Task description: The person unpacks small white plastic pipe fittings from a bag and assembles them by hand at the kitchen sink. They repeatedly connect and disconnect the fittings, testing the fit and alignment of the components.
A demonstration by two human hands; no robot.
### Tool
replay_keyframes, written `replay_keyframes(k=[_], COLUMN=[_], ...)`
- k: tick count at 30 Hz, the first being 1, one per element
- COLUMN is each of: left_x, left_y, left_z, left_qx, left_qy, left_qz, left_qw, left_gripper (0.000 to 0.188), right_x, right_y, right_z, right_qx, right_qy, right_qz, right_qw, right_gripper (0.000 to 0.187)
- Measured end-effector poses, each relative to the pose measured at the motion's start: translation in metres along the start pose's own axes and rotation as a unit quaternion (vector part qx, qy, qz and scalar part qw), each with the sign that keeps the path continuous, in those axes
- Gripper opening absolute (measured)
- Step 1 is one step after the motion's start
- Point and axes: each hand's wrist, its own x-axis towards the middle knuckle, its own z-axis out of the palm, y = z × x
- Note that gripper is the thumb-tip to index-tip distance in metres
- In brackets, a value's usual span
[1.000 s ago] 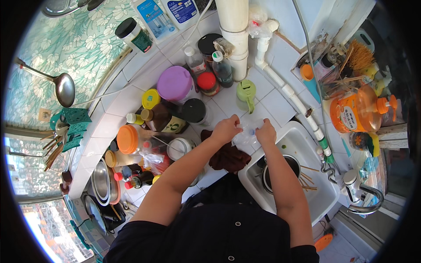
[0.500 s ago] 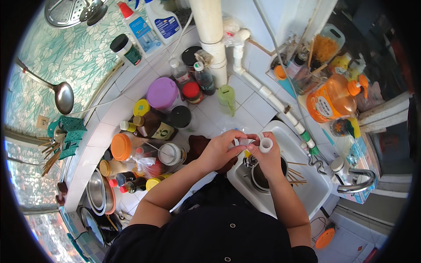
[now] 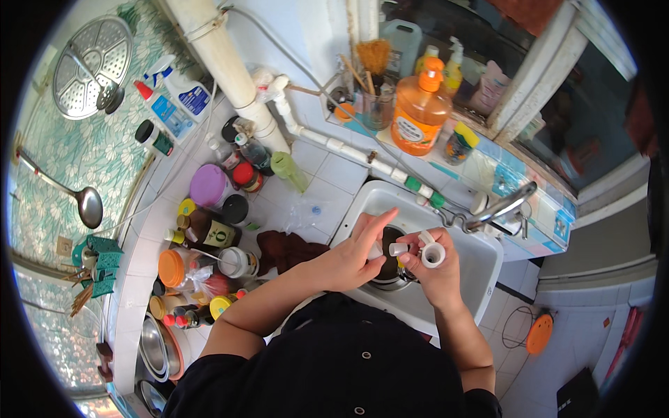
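Above the sink, my right hand [image 3: 440, 273] grips a white plastic pipe fitting [image 3: 433, 256]. Its round, open mouth faces up, and a short side stub [image 3: 399, 249] points toward my left hand. My left hand [image 3: 348, 259] has its fingers stretched up and its thumb bent in. A small white piece [image 3: 375, 250] shows at that thumb, apart from the stub; the palm side is partly hidden. Below both hands, a round metal pot [image 3: 390, 284] sits in the white sink [image 3: 481, 279], partly covered by them.
Left of the sink, a dark brown cloth [image 3: 279, 251] lies on the tiled counter near crowded jars and bottles. A curved metal faucet [image 3: 503, 207] reaches in from the right. An orange pump bottle [image 3: 418, 115] stands on the ledge behind, above a white pipe [image 3: 334, 144].
The view has swung to the right. My hands, close together at the white parts before, are now slightly apart. The left fingers have straightened, and the fitting's side stub now shows.
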Motion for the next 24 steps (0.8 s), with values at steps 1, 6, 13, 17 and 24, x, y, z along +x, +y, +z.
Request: replay_keyframes(k=[1, 6, 13, 17, 24], left_x=[0.002, 0.020, 0.039, 0.045, 0.047], left_y=[0.004, 0.019, 0.050, 0.052, 0.055], left_z=[0.006, 0.039, 0.060, 0.072, 0.082], left_qx=[-0.006, 0.018, 0.141, 0.076, -0.083], left_qy=[-0.014, -0.029, -0.092, -0.081, -0.076], left_qz=[0.018, 0.135, 0.202, 0.213, 0.130], left_qw=[1.000, 0.990, 0.965, 0.971, 0.985], left_gripper=[0.085, 0.092, 0.100, 0.096, 0.086], right_x=[-0.006, -0.034, -0.062, -0.065, -0.068], right_y=[-0.006, -0.026, -0.044, -0.048, -0.046], right_z=[-0.005, -0.029, -0.051, -0.062, -0.069], right_qx=[-0.016, -0.072, -0.331, -0.210, -0.013], right_qy=[0.002, 0.007, 0.047, 0.038, 0.089], right_qz=[-0.010, -0.027, -0.101, -0.056, -0.051], right_qw=[1.000, 0.997, 0.937, 0.975, 0.995], right_gripper=[0.032, 0.031, 0.033, 0.032, 0.027])
